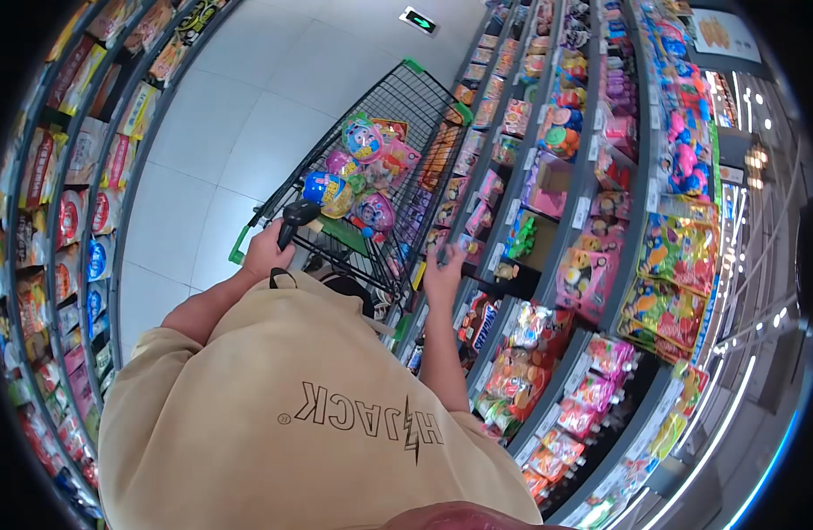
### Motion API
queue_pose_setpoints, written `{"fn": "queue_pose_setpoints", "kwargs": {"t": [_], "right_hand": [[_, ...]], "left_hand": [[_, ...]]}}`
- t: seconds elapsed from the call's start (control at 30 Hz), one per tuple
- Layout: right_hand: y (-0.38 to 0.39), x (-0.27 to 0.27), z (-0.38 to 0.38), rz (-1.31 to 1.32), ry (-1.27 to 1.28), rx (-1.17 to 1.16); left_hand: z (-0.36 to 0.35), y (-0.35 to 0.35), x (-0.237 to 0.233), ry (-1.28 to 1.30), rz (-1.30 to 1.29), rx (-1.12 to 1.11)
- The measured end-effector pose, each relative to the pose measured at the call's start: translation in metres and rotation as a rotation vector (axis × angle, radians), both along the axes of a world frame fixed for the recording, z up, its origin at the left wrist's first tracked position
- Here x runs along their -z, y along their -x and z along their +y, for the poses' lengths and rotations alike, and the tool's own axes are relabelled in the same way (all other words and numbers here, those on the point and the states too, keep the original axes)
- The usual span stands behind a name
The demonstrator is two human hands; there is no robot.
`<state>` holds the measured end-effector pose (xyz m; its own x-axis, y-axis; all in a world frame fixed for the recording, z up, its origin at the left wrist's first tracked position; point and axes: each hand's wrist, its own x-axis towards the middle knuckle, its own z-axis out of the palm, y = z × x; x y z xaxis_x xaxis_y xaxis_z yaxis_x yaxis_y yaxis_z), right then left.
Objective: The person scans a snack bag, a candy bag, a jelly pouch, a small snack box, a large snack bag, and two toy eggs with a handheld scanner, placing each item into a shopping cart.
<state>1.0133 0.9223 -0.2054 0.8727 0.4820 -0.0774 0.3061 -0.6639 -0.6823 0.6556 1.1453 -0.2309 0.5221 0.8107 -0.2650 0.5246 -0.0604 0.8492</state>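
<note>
The shopping cart [408, 92] stood in front of the person, its wire basket partly filled with round bright packs [362, 139] and flatter pink packets [396, 163]. Loaded like that, it would probably have felt fairly light and rolled freely; the wire looked stiff and sturdy, awkward to pinch, so the best hold was likely the near end, between the green left cap [239, 246] and the green right cap [401, 329]. The round packs inside the cart looked smooth, rather slippery and possibly crackable, better cupped around the middle than squeezed; the packets seemed soft. At the cart's near left corner, the left hand [269, 250] had its fingers wrapped around the handle of a black device [299, 215], whose head leaned over the cart's near edge; the elbow was bent outward and the forearm slanted inward. Just outside the cart's near right side, the right hand [444, 269] was raised before the right-hand shelves [571, 237], forearm nearly straight ahead, fingers curled with little gap. A black bar [515, 283] lay beside it, farther from the cart; whether the fingers gripped that, I could not tell.
</note>
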Motion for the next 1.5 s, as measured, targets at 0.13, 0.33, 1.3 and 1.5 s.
{"fn": "queue_pose_setpoints", "kwargs": {"t": [0.13,0.33,1.3,1.5], "right_hand": [[-0.034,0.075,0.072,0.345,-0.097,-0.103],[-0.089,0.186,0.182,0.249,0.195,-0.205],[-0.135,-0.091,0.209,-0.135,-0.842,-0.174],[-0.087,-0.207,0.184,0.425,-1.672,-0.405]], "left_hand": [[0.009,-0.002,0.003,0.030,0.067,0.016],[0.020,-0.010,0.016,-0.004,0.093,0.027],[0.008,-0.045,0.032,-0.214,0.145,0.000],[0.013,-0.050,0.025,-0.157,0.055,0.016]]}}
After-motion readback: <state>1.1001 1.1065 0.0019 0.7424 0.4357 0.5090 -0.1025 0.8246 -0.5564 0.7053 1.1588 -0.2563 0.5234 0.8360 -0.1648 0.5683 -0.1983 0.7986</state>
